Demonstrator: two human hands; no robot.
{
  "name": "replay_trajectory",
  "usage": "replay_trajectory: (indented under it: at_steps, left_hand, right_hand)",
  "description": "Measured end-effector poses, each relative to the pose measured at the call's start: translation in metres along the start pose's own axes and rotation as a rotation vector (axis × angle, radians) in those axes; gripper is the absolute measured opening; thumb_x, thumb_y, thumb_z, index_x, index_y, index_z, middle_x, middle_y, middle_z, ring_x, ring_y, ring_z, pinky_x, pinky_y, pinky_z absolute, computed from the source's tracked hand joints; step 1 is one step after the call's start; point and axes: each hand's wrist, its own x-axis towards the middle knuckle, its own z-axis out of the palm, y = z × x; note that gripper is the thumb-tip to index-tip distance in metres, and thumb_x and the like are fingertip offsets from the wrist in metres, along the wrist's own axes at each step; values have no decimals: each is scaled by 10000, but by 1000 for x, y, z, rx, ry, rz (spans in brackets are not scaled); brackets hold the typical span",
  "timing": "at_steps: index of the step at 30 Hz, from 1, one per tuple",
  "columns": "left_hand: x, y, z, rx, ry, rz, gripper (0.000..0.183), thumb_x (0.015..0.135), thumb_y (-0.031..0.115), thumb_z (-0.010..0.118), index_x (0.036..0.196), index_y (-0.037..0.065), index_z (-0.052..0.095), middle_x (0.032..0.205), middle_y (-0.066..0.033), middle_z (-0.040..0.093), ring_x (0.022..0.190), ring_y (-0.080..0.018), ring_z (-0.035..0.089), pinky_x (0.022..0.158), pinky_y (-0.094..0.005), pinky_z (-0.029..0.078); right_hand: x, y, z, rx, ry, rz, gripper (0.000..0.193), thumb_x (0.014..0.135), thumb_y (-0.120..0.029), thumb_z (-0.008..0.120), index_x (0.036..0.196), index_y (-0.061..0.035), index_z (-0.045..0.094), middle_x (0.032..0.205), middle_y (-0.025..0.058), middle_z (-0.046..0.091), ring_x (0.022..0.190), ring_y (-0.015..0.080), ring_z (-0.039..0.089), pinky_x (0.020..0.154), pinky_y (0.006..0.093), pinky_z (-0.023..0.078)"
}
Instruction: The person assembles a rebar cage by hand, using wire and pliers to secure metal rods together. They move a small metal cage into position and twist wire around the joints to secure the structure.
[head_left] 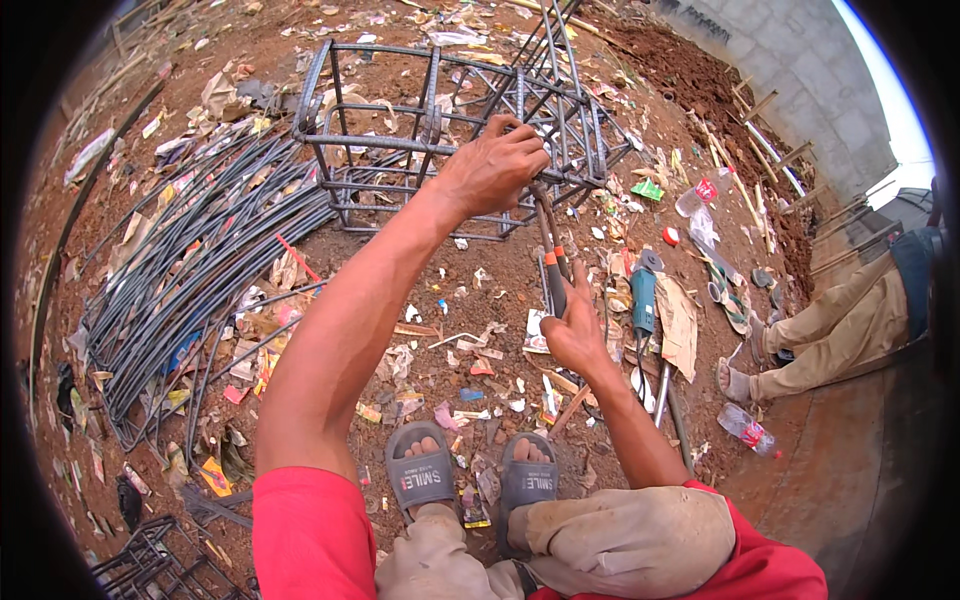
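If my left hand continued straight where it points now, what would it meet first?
Your left hand would probably meet the dark steel cage, just beyond it in the picture; depth is unclear.

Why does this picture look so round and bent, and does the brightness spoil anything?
In the head view, the wide fisheye lens leaves black corners and makes the grey wall look tilted near the rim; in the same view, the sky at upper right washes out to near white, while the left hand and right hand look fairly crisp.
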Motion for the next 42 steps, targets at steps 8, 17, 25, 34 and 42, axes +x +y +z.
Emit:
replay_trajectory:
  at_steps: [8,17,25,34,42]
  left_hand:
    - [1,1,-1,-20,-21,-22,204,749,25,647,948,57,619,1012,-71,660,1086,-213,581,1045,-428,339]
    - [-1,-1,2,-11,21,-1,169,749,32,618,915,62,614,930,-60,644,1058,-214,580,1027,-442,347]
    - [3,3,-2,-32,-80,-43,186,779,28,671,953,54,611,1087,-73,666,1098,-204,579,1060,-413,327]
    - [0,-2,-11,29,-185,-34,206,800,50,669,989,65,589,1122,-52,641,1142,-210,553,1075,-441,315]
    - [-3,5,-12,5,-111,2,218,808,97,671,1004,80,577,1057,-49,620,1174,-216,529,1081,-458,322]
  right_hand:
    - [6,5,2,66,65,24,725,677,-5,520,1400,-29,473,1552,315,185,1483,395,131,1203,388,136]
    - [6,3,-1,-50,78,-41,645,721,22,499,1360,54,423,1411,309,330,1335,466,363,1127,437,314]
    - [10,20,-19,-121,90,-51,317,760,29,474,1076,12,472,1206,243,471,1046,434,530,883,479,428]
    - [12,10,-47,1035,-480,216,279,856,-51,644,1074,-78,472,884,91,513,712,183,568,577,350,499]
    - [13,46,-25,1664,-775,203,683,797,-106,753,1362,-33,377,862,65,505,611,172,578,490,315,544]
